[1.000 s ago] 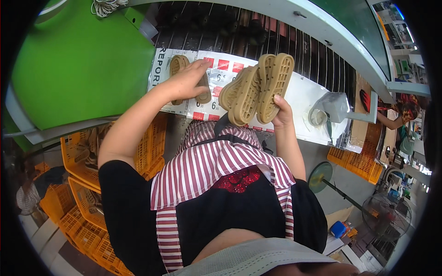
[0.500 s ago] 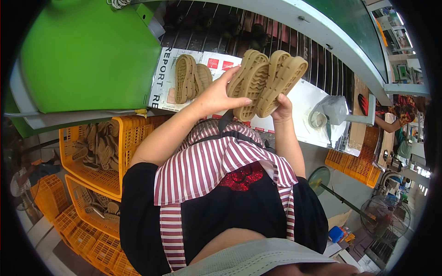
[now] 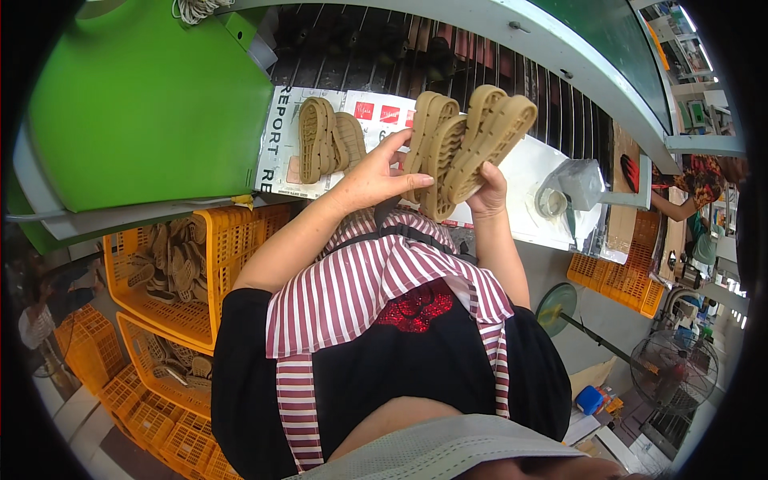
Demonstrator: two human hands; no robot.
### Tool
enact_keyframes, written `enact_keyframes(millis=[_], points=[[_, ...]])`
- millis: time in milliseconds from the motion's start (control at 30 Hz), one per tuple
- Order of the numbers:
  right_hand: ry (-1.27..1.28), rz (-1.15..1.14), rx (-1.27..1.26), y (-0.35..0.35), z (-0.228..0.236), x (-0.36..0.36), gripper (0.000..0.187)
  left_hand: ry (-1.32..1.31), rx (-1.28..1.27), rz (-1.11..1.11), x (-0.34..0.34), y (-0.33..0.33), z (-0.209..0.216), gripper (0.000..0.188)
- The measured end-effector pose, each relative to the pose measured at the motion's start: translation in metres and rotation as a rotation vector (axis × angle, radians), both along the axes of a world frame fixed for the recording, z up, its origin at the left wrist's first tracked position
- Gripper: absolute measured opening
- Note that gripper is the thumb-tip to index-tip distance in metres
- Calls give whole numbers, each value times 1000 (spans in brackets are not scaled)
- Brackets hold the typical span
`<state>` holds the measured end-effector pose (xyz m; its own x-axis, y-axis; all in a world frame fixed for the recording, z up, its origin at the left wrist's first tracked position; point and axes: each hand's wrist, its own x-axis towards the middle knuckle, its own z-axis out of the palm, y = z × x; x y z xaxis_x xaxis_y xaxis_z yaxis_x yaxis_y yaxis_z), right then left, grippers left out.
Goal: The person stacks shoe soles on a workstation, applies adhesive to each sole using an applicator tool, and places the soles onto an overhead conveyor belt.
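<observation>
Over the work surface I hold several tan moulded shoe soles upright, side by side. My left hand [image 3: 376,174] grips the leftmost sole [image 3: 430,120], with the thumb across its lower part. My right hand [image 3: 490,194] holds the ribbed soles [image 3: 498,148] on the right, its thumb on their lower side edge. Between the two groups stands a sole with a ridged inner face [image 3: 448,164]; which hand bears it I cannot tell. Left of my left hand, a pair of soles [image 3: 318,142] lies on the printed white sheet [image 3: 280,172].
A green machine cover [image 3: 152,104] fills the left. Metal conveyor rods [image 3: 352,44] run behind the sheet. At the right lies a clear plastic container [image 3: 572,192]. Orange crates [image 3: 212,272] holding soles stack at lower left. A fan [image 3: 672,372] stands at lower right, and another person's arm [image 3: 678,210] shows far right.
The soles by my left hand have turned and spread apart, and the ridged one now leans closer to those in my right hand. The view has shifted slightly.
</observation>
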<state>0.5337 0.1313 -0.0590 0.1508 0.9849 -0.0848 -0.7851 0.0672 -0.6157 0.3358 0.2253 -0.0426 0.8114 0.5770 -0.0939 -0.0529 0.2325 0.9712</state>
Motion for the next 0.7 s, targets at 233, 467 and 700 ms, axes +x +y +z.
enact_keyframes(millis=[233,467,700], points=[[55,-62,-37,-4,-5,-3,59,32,-50,-67,-1,9,-2,79],[108,-110,-38,-8,-13,-5,55,-69,-162,-54,-4,12,-8,66],[194,-57,101,-7,8,-2,56,-59,-364,-5,-6,21,0,57]])
